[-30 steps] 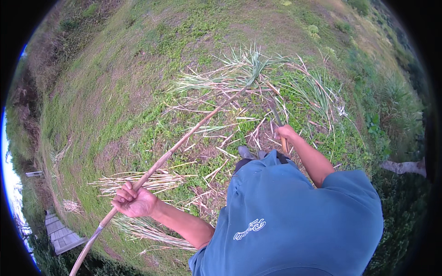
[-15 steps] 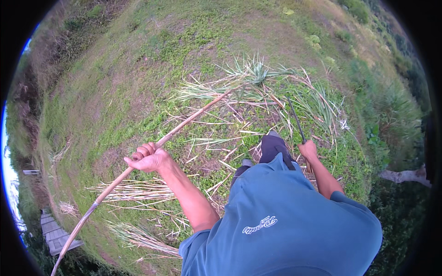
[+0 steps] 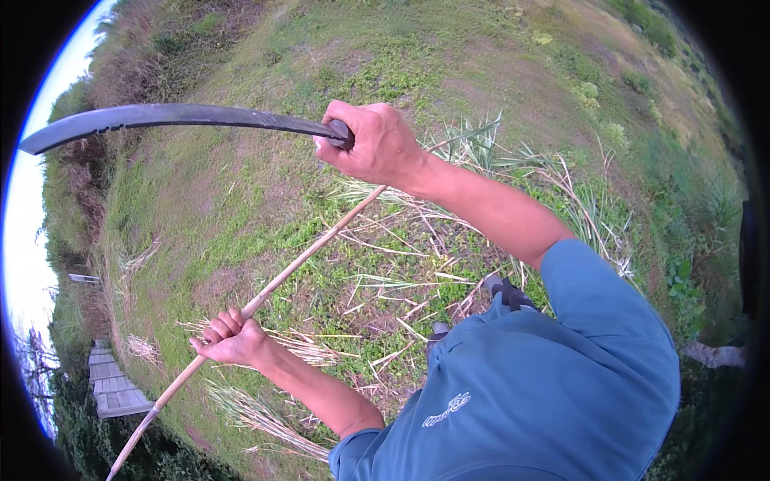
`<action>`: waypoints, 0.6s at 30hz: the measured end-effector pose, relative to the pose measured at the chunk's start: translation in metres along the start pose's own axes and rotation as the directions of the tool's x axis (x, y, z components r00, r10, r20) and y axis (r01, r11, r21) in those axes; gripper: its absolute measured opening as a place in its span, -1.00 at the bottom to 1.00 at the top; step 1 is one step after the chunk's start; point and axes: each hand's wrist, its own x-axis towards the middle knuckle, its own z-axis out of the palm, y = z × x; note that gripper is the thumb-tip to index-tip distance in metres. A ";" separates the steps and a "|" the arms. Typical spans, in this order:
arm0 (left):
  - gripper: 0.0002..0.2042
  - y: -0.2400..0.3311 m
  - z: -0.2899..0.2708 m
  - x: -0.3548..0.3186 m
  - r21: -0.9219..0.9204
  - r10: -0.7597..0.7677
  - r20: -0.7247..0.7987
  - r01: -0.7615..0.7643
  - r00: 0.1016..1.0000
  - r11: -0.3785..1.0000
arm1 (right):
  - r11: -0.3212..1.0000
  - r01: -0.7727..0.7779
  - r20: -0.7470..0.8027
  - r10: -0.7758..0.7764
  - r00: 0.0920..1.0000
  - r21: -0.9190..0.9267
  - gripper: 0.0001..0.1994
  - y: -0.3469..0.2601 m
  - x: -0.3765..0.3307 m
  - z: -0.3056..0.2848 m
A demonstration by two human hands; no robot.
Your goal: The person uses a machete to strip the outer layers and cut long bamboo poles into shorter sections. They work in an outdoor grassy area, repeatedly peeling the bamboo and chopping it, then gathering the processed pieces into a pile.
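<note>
My left hand [image 3: 231,338] is wrapped round a long, pale cane stalk [image 3: 297,263]. The stalk slants from the lower left up to a leafy green top [image 3: 477,148] beyond my right wrist. My right hand [image 3: 373,144] is raised high in front of me, closed on the dark handle of a machete. Its long, curved machete blade [image 3: 184,116] points left over the grass and has nicks along its lower edge. Blade and stalk are apart. My right forearm hides part of the stalk's upper end.
Cut stalk pieces and leaves [image 3: 385,280] lie scattered ahead of my feet. A bundle of cut stalks [image 3: 265,417] rests at the lower left. Grey boards [image 3: 119,385] stand at the far left. Bushes line both sides, and a pale branch [image 3: 714,354] shows at the right.
My right hand has swung the machete up from beside my right leg to the upper middle, its blade now leftward. My left hand still grips the stalk, slightly lower and further left in view.
</note>
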 end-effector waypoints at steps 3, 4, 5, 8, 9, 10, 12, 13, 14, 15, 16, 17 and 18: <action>-0.48 0.024 0.036 -0.007 -0.098 0.045 0.098 -0.036 0.994 0.995 | 0.894 -0.408 0.379 0.447 0.810 -0.183 -0.79 0.128 -0.131 0.000; -0.48 0.048 0.058 -0.007 -0.067 0.055 0.139 -0.046 0.989 0.997 | 0.622 -0.535 0.389 0.780 0.490 -0.572 -0.83 0.204 -0.217 -0.011; -0.48 0.071 0.063 -0.010 -0.033 0.080 0.148 -0.076 0.986 0.997 | 0.421 -0.464 0.343 0.906 0.246 -0.779 -0.85 0.260 -0.307 -0.045; -0.48 0.131 0.030 0.022 -0.005 0.085 0.330 -0.088 0.940 0.996 | 0.109 -0.175 0.129 0.986 -0.104 -0.978 -0.76 0.311 -0.527 -0.223; -0.48 0.147 0.007 0.019 0.083 0.090 0.297 -0.120 0.951 0.989 | 0.362 0.046 0.348 0.919 -0.187 -0.931 -0.73 0.280 -0.536 -0.258; -0.49 0.122 -0.003 0.034 0.062 0.043 0.188 -0.055 0.981 0.997 | 0.151 -0.121 0.183 0.925 -0.334 -0.981 -0.72 0.303 -0.603 -0.331; -0.51 0.085 0.001 0.013 0.121 0.123 0.070 -0.130 0.990 0.984 | -0.324 -0.634 -0.082 0.921 -0.381 -0.702 -0.76 0.259 -0.580 -0.325; -0.51 0.069 0.001 0.007 0.129 0.135 0.078 -0.144 0.988 0.981 | -0.395 -0.698 -0.098 0.900 -0.425 -0.597 -0.77 0.239 -0.561 -0.315; -0.51 0.068 -0.007 0.002 0.132 0.138 0.096 -0.150 0.986 0.980 | -0.464 -0.753 -0.115 0.876 -0.469 -0.467 -0.77 0.226 -0.544 -0.304; -0.51 0.062 -0.011 0.002 0.111 0.138 0.122 -0.152 0.983 0.982 | -0.368 -0.769 -0.104 0.923 -0.371 -0.523 -0.76 0.234 -0.541 -0.286; -0.52 0.054 -0.009 0.002 0.086 0.133 0.157 -0.148 0.979 0.985 | -0.276 -0.775 -0.093 0.958 -0.272 -0.568 -0.76 0.245 -0.537 -0.264; -0.52 0.056 -0.017 -0.003 0.089 0.150 0.168 -0.166 0.974 0.982 | -0.231 -0.814 0.039 0.954 -0.296 -0.533 -0.71 0.215 -0.461 -0.221; -0.53 0.056 -0.014 -0.002 0.079 0.139 0.205 -0.158 0.969 0.984 | -0.098 -0.891 0.110 0.981 -0.163 -0.444 -0.74 0.215 -0.436 -0.196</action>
